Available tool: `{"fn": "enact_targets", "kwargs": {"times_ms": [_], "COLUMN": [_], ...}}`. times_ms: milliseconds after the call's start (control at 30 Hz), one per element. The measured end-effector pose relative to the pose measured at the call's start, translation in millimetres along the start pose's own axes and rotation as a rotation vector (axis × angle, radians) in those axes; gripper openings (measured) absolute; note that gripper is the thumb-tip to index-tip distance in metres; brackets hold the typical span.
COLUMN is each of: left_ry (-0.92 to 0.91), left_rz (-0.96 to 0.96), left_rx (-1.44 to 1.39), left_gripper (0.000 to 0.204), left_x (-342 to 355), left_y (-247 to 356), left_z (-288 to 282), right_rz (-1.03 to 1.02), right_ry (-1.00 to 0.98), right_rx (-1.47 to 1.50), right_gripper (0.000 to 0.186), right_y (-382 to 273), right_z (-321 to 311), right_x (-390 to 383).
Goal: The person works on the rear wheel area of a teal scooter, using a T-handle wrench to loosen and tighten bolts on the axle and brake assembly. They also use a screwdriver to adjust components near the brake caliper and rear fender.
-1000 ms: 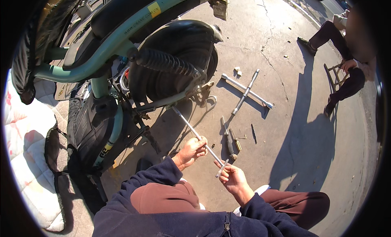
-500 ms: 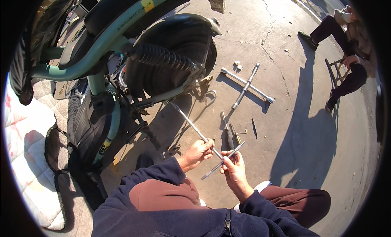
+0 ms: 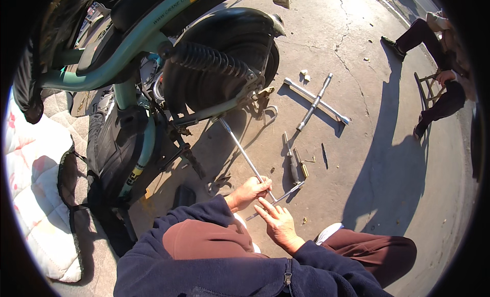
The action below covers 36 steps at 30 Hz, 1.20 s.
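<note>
A long silver T-handle socket wrench (image 3: 241, 148) slants from the underside of a green-framed two-wheeler (image 3: 107, 75) toward me. Its far tip meets the metal arm below the rear wheel (image 3: 224, 77); the exact fitting there is too small to make out. My left hand (image 3: 249, 193) is closed around the shaft, close to the crossbar. Beside that bar, my right hand (image 3: 280, 224) has its fingers stretched out and apart. Those fingers lie over or against the bar's near half, partly hiding it, without gripping it.
On the concrete lie a four-way lug wrench (image 3: 317, 102), a dark-handled screwdriver (image 3: 292, 164), another yellowish-handled tool (image 3: 303, 167) and a thin dark strip (image 3: 324, 156). A quilted cover (image 3: 41, 195) hangs at left. Far right, a person (image 3: 439, 87) sits on a stool.
The crossbar has swung slightly. My right hand has let go of it, moved down and left, and spread its fingers. My left hand stays on the shaft. The view has shifted a little.
</note>
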<state>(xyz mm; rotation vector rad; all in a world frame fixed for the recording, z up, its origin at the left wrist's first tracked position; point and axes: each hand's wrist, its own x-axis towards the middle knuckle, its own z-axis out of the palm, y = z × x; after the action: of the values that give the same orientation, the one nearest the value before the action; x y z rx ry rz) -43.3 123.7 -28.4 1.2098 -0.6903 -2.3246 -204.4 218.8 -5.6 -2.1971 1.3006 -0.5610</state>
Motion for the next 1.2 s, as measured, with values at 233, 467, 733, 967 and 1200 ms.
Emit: {"fn": "enact_targets", "kwargs": {"times_ms": [233,467,733,967,1200], "left_ry": [-0.072,-0.097,0.022,0.0,-0.025], "left_rz": [0.033,0.015,0.003,0.013,0.041], "left_rx": [-0.088,-0.061,-0.006,-0.066,-0.083], "left_gripper": [0.026,0.025,0.024,0.03,0.031], "left_x": [5.7,3.2,0.1,5.8,4.5], "left_y": [2.3,8.2,11.1,5.7,3.7], "left_z": [-0.3,-0.7,-0.6,-2.5,-3.8], "right_rz": [1.375,0.851,0.654,0.236,1.083], "right_ry": [0.12,-0.205,-0.271,0.104,0.385], "right_rx": [2.159,2.087,0.97,-0.427,1.37], "right_gripper": [0.016,0.026,0.013,0.045,0.053], "right_y": [12.8,35.0,32.2,34.6,55.1], "right_z": [-19.3,-9.3,-2.5,-8.4,-48.0], "right_x": [2.4,19.5,50.0,39.3,40.7]}}
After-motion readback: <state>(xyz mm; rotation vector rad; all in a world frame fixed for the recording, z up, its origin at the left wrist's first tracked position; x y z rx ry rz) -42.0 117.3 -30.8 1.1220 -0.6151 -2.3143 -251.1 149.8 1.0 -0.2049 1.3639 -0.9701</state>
